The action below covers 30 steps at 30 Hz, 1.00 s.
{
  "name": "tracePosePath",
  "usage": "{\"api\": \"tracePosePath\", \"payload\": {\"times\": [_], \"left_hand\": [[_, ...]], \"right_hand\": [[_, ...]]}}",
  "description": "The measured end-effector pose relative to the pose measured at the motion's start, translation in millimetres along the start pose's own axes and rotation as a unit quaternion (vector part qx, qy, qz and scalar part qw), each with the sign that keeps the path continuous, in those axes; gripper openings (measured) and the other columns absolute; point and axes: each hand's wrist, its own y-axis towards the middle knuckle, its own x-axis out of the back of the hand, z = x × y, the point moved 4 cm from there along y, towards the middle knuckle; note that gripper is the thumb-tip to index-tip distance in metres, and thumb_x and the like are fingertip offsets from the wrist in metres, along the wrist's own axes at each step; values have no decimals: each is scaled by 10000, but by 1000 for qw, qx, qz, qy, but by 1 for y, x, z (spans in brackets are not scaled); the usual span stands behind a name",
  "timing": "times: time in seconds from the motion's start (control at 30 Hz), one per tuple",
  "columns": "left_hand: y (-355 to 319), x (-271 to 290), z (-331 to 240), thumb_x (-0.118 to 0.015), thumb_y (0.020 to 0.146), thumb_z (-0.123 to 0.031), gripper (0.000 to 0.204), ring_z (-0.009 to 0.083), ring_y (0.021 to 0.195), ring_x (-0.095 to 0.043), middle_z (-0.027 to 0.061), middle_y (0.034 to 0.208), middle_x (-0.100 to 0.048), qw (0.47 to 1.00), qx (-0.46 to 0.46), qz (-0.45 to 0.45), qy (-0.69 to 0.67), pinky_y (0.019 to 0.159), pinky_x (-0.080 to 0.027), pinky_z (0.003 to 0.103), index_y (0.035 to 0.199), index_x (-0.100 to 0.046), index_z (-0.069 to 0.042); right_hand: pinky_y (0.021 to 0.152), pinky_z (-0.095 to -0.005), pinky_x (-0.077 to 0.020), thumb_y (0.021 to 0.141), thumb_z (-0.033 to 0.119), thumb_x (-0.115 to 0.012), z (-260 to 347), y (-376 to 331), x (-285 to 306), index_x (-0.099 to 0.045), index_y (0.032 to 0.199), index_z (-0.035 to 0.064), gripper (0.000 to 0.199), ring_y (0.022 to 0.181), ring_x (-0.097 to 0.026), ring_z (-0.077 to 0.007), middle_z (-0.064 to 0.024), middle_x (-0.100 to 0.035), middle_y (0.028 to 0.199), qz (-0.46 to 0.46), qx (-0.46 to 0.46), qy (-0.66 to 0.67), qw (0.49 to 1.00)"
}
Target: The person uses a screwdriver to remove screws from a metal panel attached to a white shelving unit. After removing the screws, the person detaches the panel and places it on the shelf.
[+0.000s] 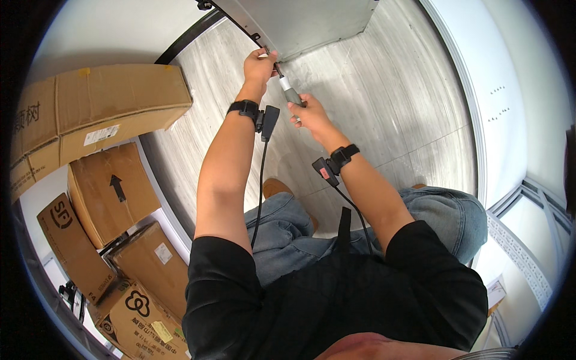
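The screwdriver (pixel 291 93) has a grey handle with a white collar. The metal panel (pixel 300 21) is pale grey, and the floor (pixel 384 108) is light grey with wood-grain streaks. The cardboard boxes (pixel 114 108) are brown; one box (pixel 111 192) bears a black arrow. The wrist straps (pixel 244 108) are black, the jeans (pixel 444 210) blue, the shirt (pixel 336 300) black.

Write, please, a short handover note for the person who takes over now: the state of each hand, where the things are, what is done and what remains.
Left hand: pinching at the lower corner of the grey metal panel, beside the tool tip.
Right hand: shut on the grey-handled screwdriver, tip at that corner.
Stacked brown cardboard boxes stand to the left, untouched.
Done: tool seated at the corner.
Left: cannot tell whether the fastener is tight or loose; check it.
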Motion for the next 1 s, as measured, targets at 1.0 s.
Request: {"api": "tracePosePath", "payload": {"times": [1.0], "left_hand": [[7, -3, 15, -710, 784, -92, 443, 153, 654, -627, 91, 824, -627, 986, -76, -53, 141, 529, -528, 278, 1167, -506, -4]], "right_hand": [[560, -278, -547, 733, 147, -736, -12, 29, 1, -483, 1129, -30, 502, 723, -590, -174, -110, -554, 922, -21, 39, -151, 988]]}}
